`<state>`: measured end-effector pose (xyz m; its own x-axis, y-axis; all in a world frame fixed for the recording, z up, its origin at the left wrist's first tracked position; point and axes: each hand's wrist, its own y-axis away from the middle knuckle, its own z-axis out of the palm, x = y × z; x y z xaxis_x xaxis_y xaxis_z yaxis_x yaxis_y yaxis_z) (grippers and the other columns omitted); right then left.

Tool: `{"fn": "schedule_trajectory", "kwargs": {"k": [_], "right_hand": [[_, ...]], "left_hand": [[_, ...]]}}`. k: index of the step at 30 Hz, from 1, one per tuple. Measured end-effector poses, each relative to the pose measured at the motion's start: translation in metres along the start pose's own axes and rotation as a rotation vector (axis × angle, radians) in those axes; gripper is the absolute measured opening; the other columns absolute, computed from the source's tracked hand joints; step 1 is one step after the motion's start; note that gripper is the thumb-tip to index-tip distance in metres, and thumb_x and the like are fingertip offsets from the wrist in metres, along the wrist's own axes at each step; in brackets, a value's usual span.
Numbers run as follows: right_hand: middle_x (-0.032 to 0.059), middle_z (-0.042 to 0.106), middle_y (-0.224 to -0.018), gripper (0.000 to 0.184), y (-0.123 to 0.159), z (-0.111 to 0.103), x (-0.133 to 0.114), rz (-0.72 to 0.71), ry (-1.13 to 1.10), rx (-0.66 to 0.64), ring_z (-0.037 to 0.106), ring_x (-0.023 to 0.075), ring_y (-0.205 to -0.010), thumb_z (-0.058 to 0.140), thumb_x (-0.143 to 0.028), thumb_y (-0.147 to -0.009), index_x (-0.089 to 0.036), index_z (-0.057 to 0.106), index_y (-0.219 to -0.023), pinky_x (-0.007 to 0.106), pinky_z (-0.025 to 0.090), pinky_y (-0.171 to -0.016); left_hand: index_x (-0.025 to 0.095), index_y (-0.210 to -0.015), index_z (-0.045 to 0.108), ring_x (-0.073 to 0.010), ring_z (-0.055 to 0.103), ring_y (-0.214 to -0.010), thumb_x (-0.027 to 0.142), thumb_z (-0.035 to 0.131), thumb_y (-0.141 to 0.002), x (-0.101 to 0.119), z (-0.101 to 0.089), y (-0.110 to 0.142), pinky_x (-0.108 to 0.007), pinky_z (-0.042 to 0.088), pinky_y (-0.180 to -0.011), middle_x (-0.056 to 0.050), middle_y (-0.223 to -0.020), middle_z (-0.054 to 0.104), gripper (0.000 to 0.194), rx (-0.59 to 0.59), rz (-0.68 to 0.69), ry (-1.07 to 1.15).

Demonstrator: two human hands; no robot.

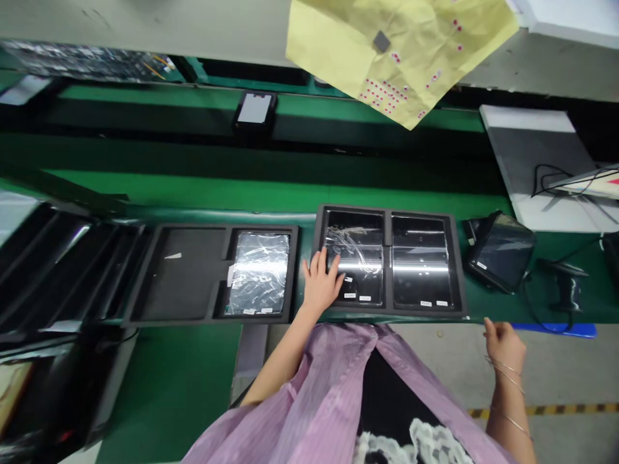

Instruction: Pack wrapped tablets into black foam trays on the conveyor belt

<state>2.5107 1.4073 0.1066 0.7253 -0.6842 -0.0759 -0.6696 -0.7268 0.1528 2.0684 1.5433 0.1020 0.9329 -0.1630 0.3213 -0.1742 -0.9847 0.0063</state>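
Spreading the left hand point(318, 287) over the left side of the film-covered black panel point(362, 261), with fingers open and grasping nothing. Seeing most of that panel just rightward of them, in the left pocket of the dark tray point(457, 277) on the table point(305, 235), long axis running away from the torso. Curling the right hand point(505, 351) farther off, beyond the tray's near right corner, not being able to tell whether it is clenching anything.
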Motion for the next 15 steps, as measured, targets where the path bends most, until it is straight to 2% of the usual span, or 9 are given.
{"fn": "schedule_trajectory", "kwargs": {"k": [2, 4, 7, 9, 12, 14, 15], "right_hand": [[0.0168, 0.068, -0.077, 0.028, 0.009, 0.015, 0.025, 0.050, 0.072, -0.174, 0.066, 0.0309, -0.078, 0.038, -0.044, -0.082, -0.022, 0.048, -0.069, 0.038, 0.044, -0.066], [0.0165, 0.068, -0.074, 0.025, 0.019, 0.029, 0.040, 0.066, 0.086, -0.293, 0.067, 0.0303, -0.076, 0.043, -0.039, -0.079, -0.022, 0.053, -0.064, 0.037, 0.046, -0.064], [0.0130, 0.066, -0.063, 0.026, 0.030, 0.046, 0.051, 0.067, 0.087, -0.428, 0.067, 0.0281, -0.067, 0.048, -0.036, -0.075, -0.022, 0.054, -0.054, 0.035, 0.047, -0.061], [0.0113, 0.064, -0.058, 0.030, 0.034, 0.058, 0.055, 0.061, 0.092, -0.503, 0.067, 0.0269, -0.063, 0.051, -0.037, -0.075, -0.021, 0.054, -0.050, 0.034, 0.047, -0.060], [0.0102, 0.063, -0.054, 0.034, 0.033, 0.076, 0.058, 0.048, 0.107, -0.563, 0.066, 0.0255, -0.059, 0.055, -0.038, -0.077, -0.019, 0.055, -0.049, 0.033, 0.048, -0.060], [0.0080, 0.062, -0.053, 0.030, 0.030, 0.089, 0.060, 0.040, 0.117, -0.564, 0.065, 0.0233, -0.056, 0.058, -0.036, -0.078, -0.017, 0.058, -0.054, 0.032, 0.047, -0.059], [0.0061, 0.061, -0.052, 0.026, 0.028, 0.094, 0.061, 0.033, 0.121, -0.554, 0.064, 0.0213, -0.054, 0.060, -0.032, -0.078, -0.016, 0.061, -0.058, 0.031, 0.048, -0.058]], "left_hand": [[0.021, -0.135, 0.053, -0.0381, 0.030, -0.141, 0.037, 0.051, -0.092, 0.010, 0.000, 0.007, -0.068, 0.021, -0.110, -0.019, -0.153, 0.032, 0.046, -0.124, 0.160, 0.008], [0.018, -0.132, 0.056, -0.0358, 0.034, -0.140, 0.034, 0.047, -0.094, 0.014, 0.000, 0.017, -0.066, 0.027, -0.110, -0.017, -0.149, 0.040, 0.042, -0.229, 0.282, 0.050], [0.014, -0.117, 0.065, -0.0309, 0.045, -0.133, 0.032, 0.037, -0.098, 0.008, -0.005, 0.032, -0.056, 0.038, -0.108, -0.014, -0.135, 0.057, 0.038, -0.284, 0.403, 0.122], [0.014, -0.103, 0.070, -0.0269, 0.059, -0.119, 0.031, 0.033, -0.099, -0.001, -0.009, 0.040, -0.048, 0.046, -0.102, -0.012, -0.118, 0.069, 0.041, -0.279, 0.444, 0.163], [0.015, -0.076, 0.070, -0.0227, 0.069, -0.086, 0.031, 0.032, -0.098, -0.011, -0.013, 0.044, -0.039, 0.053, -0.087, -0.010, -0.083, 0.074, 0.047, -0.161, 0.328, 0.180], [0.014, -0.074, 0.068, -0.0235, 0.068, -0.082, 0.032, 0.033, -0.097, -0.015, -0.014, 0.041, -0.040, 0.052, -0.084, -0.012, -0.080, 0.072, 0.045, 0.018, 0.145, 0.183], [0.013, -0.082, 0.069, -0.0258, 0.067, -0.089, 0.033, 0.035, -0.096, -0.016, -0.013, 0.037, -0.042, 0.051, -0.088, -0.014, -0.087, 0.072, 0.042, 0.111, 0.041, 0.185]]}}
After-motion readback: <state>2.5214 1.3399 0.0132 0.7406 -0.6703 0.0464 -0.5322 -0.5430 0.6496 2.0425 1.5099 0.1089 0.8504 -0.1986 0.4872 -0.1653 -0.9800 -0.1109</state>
